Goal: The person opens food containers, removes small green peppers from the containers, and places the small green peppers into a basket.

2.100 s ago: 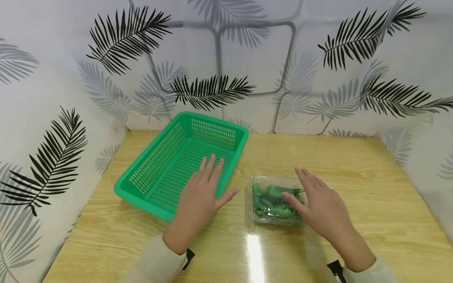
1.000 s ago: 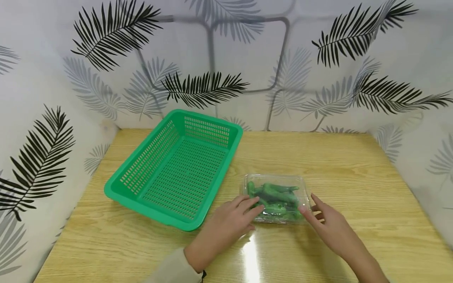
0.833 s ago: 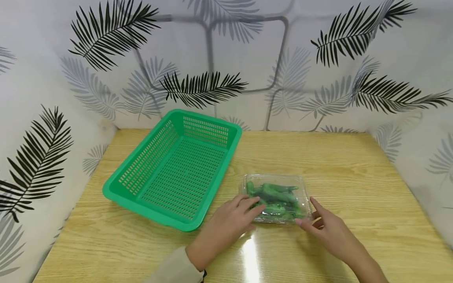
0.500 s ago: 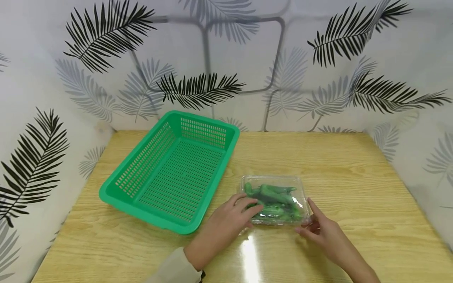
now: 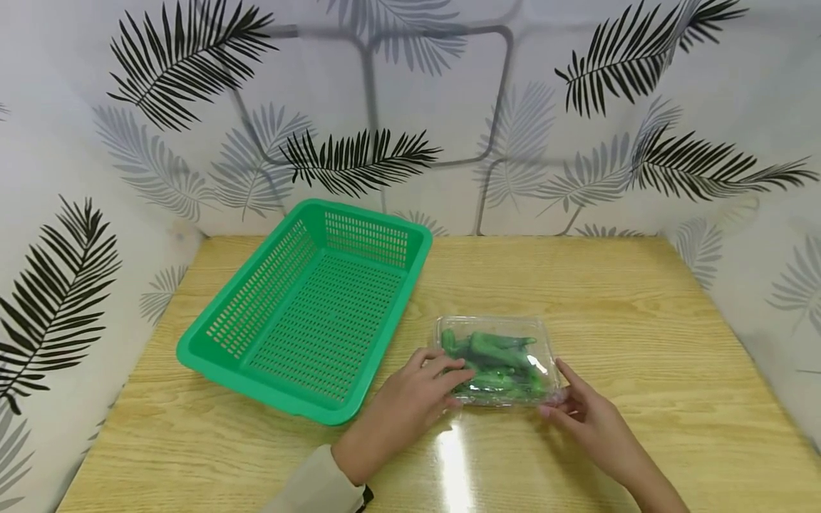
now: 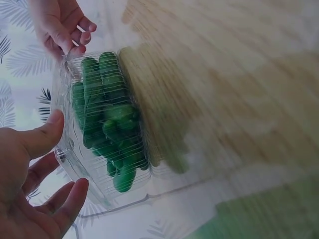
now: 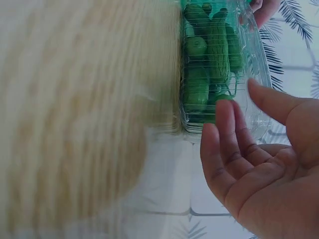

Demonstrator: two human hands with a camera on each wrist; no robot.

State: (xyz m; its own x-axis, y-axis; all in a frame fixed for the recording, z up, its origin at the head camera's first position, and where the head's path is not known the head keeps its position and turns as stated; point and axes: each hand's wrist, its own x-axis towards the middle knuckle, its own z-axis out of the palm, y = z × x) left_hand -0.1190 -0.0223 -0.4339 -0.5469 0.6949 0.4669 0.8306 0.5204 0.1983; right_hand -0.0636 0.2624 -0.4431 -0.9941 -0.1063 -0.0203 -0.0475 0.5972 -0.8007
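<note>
A clear plastic clamshell box (image 5: 487,326) holding several long green peppers (image 5: 500,349) lies on the wooden table. My left hand (image 5: 404,402) grips its left front part, fingers over the lid and thumb at the front side. In the left wrist view, the left thumb (image 6: 52,127) is right at the lid's rim. At the right front corner my right hand (image 5: 593,424) pinches the edge between thumb and fingers. The right wrist view has the right thumb (image 7: 266,97) by the rim and the other fingers close to the end wall. Seen there, the lid covers the peppers.
A green plastic basket (image 5: 333,410) with slotted walls and no contents stands left of the box, its near right corner close to my left forearm. Leaf-patterned cloth (image 5: 449,107) rises behind the wooden table (image 5: 616,285) and along both sides.
Both hands have come down from above the table onto the box, the left moving right from over the basket. Lately the right fingers have shifted slightly at the corner. The box stays in place.
</note>
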